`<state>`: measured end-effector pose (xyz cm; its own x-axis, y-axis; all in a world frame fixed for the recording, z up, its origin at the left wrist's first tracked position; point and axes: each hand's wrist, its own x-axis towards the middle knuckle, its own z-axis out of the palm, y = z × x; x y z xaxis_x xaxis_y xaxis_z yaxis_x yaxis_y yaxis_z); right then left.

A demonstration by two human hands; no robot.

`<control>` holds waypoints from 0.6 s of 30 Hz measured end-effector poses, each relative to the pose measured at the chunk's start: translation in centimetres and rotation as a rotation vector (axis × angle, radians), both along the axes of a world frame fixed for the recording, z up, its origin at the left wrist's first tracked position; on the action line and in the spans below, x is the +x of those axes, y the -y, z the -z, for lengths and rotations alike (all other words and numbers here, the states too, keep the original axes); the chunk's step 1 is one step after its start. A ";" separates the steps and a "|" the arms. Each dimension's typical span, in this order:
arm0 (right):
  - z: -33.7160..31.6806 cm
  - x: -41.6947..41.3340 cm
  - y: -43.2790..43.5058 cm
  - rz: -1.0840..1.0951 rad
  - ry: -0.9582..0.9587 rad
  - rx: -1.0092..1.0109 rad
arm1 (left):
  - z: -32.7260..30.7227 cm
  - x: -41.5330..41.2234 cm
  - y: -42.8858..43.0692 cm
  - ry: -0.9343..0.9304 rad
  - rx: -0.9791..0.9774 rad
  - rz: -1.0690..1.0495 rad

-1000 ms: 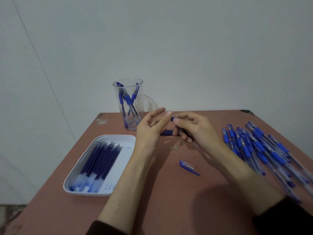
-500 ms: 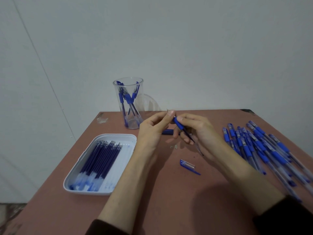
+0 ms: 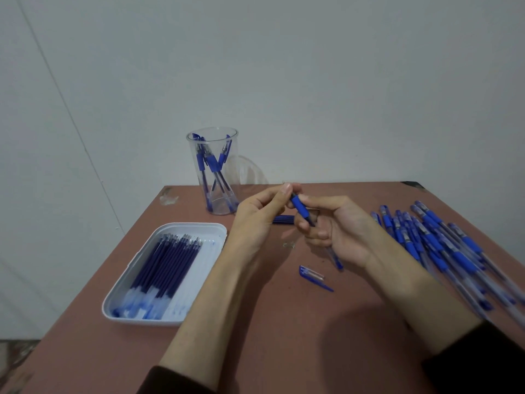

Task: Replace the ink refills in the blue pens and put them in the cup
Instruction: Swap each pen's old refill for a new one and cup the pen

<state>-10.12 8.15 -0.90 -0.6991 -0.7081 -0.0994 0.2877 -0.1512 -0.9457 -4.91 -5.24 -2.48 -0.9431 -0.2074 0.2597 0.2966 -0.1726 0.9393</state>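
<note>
Centre frame: right hand (image 3: 338, 231) gripped the blue pen (image 3: 301, 207) by its barrel; left hand (image 3: 255, 220) pinched its upper tip. Cup (image 3: 213, 172) stood behind, left of centre. Risk: the loosened tip piece slipping from that pinch and rolling off the worktop (image 3: 284, 336).

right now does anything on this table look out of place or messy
Nothing spilled or broken. A loose blue-and-clear plastic pen cap lies alone on the reddish-brown table, off its pen. A crumpled clear scrap sits at the far left corner, left of the clear plastic cup.
</note>
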 end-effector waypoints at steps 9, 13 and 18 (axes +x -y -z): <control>0.2 -2.0 -1.1 0.502 -0.160 0.183 | 0.3 0.8 -0.1 0.323 -0.630 0.266; 0.0 -2.0 -1.2 0.511 -0.190 0.199 | 0.7 0.5 0.5 0.332 -0.956 0.364; 0.1 -2.0 -1.3 0.499 -0.463 0.329 | 1.2 0.0 0.7 0.259 -0.874 0.067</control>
<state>-12.09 9.48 -0.99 -0.9507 -0.2812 0.1309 -0.1786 0.1514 -0.9722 -4.91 -5.91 -3.69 -0.9968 0.0209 0.0774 0.0736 0.6223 0.7793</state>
